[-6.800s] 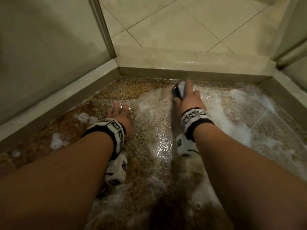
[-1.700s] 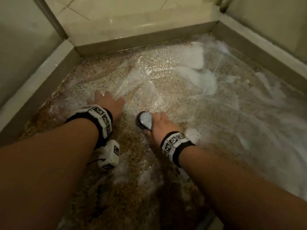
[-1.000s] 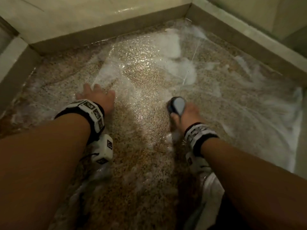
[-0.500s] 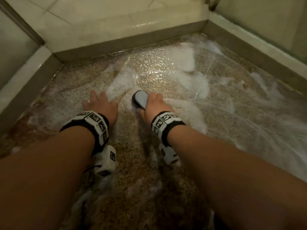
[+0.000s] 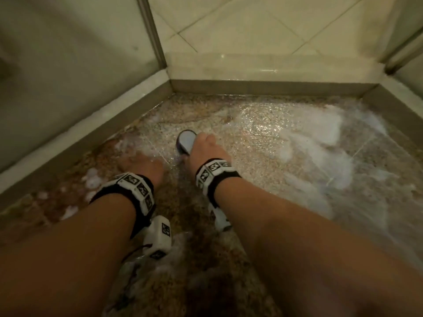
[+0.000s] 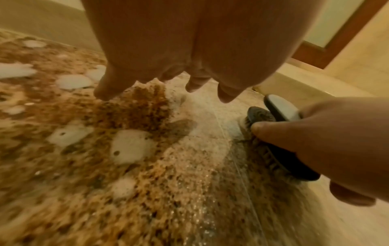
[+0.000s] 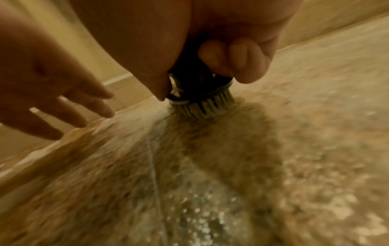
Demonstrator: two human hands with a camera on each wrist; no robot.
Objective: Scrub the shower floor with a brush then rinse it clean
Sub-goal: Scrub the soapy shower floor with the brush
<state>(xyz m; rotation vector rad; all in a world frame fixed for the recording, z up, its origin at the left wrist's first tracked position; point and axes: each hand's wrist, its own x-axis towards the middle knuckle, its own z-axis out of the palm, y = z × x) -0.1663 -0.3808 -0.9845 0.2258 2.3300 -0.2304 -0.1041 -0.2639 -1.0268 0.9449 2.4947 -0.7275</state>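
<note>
A person's right hand [image 5: 206,152] curls its fingers [image 7: 231,61] around a brush [image 7: 200,96], bristles down on the speckled shower floor [image 5: 263,161]. The left hand [image 5: 142,165] rests beside it, fingers spread. Foam [image 5: 320,143] covers much of the floor; scrubbing seems underway, rinsing not yet started.

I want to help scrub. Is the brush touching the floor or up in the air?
Touching. The brush bristles press on the wet floor.

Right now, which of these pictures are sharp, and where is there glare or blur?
Head view: dim warm light, fairly sharp, wet glare on the shower floor beyond the brush. Left wrist view: floor smeared by motion, foam clearer. Right wrist view: bristles readable, floor streaked, the right hand casting a dark shadow.
</note>
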